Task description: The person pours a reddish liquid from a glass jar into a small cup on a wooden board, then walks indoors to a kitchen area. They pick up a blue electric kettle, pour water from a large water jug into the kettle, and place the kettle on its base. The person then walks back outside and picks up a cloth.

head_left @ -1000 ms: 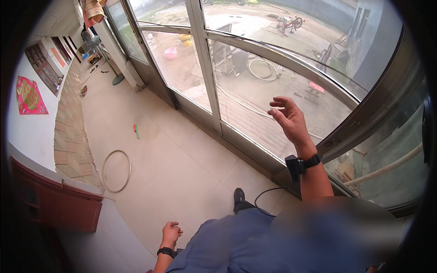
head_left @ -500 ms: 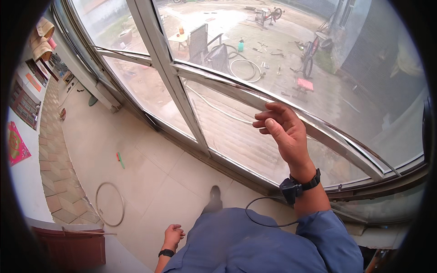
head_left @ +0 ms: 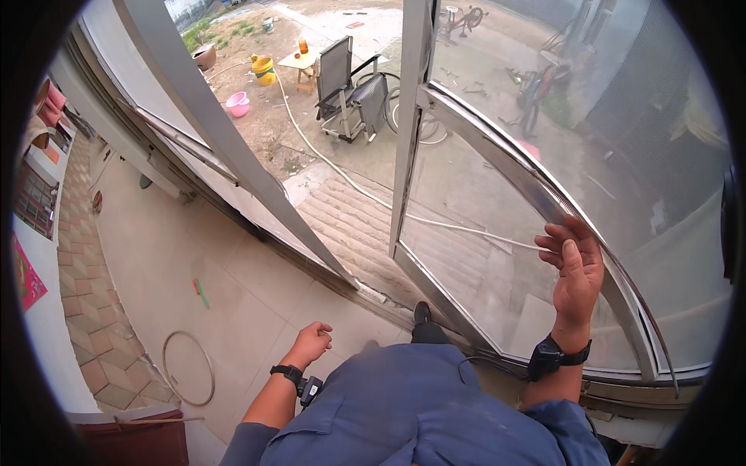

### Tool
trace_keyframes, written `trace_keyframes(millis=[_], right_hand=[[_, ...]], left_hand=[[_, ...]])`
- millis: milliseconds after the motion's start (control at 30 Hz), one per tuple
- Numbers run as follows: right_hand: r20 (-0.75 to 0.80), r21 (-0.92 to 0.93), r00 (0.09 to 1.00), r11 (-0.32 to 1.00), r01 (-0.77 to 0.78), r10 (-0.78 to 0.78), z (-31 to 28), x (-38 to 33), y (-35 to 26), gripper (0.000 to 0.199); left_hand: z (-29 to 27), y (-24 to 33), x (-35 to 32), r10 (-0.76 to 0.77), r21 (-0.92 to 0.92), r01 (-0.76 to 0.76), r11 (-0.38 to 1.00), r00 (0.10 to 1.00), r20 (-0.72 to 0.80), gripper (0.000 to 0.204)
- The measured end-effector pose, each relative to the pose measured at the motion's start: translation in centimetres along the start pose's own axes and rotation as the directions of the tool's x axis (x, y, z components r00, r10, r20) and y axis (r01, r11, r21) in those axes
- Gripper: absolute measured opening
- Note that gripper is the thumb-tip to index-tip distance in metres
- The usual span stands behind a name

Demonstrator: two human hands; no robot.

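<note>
My right hand (head_left: 576,268) is raised to the crossbar of a glass door (head_left: 497,167) with a pale metal frame. Its fingers are bent but apart, at or against the bar, and do not wrap round it. Along that bar runs a long, thin coil spring (head_left: 561,198), part of it behind the fingertips. My left hand (head_left: 312,342) hangs low beside my body over the floor tiles, its fingers loosely curled and apart, with nothing seen in it. The door stands ajar, leaving a gap beside the neighbouring glass panel (head_left: 225,167).
Beyond the gap lie ridged concrete (head_left: 342,213) and a pale hose (head_left: 311,151). A chair (head_left: 342,89), a yellow bucket (head_left: 263,70) and a pink basin (head_left: 238,103) stand outside. Indoors, a hoop (head_left: 189,369) and a green-handled object (head_left: 202,293) lie on the floor.
The door has swung outward, opening a gap. My right hand has moved right along with it, and my left hand has risen slightly. My foot has come forward to the sill.
</note>
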State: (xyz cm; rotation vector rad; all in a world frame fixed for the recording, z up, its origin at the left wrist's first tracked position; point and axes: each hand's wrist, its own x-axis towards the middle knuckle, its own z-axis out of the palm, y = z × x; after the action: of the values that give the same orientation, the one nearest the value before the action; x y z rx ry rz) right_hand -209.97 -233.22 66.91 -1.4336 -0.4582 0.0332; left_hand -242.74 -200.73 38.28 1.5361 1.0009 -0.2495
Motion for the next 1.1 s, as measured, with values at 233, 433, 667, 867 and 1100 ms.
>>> trace_keyframes(millis=[233,433,667,867,1100], right_hand=[[-0.267,-0.185,0.939,0.968,0.172,-0.218,-3.3,8.6,4.2,0.041],[-0.142,-0.281,0.976,0.953,0.118,-0.163,-6.8,16.0,11.4,0.046],[-0.116,-0.412,0.970,0.878,-0.244,0.214,-7.4,24.5,24.9,0.044],[-0.240,-0.544,0.913,0.734,-0.407,0.329,-6.9,28.7,39.1,0.054],[-0.365,-0.459,0.734,0.575,-0.677,0.573,-5.3,31.3,43.5,0.057]], left_hand=[[5.1,7.3,9.5,0.017,0.022,-0.018,1.000,0.998,0.059,0.032],[9.2,16.0,16.7,0.017,0.038,-0.021,0.999,0.995,0.101,0.030],[10.3,23.0,24.6,0.044,0.126,-0.060,0.990,0.991,0.129,0.030],[7.7,26.0,34.4,0.128,0.097,-0.140,0.985,0.984,0.125,0.030],[1.3,29.6,43.5,0.124,0.168,-0.137,0.976,0.989,0.083,0.030]])
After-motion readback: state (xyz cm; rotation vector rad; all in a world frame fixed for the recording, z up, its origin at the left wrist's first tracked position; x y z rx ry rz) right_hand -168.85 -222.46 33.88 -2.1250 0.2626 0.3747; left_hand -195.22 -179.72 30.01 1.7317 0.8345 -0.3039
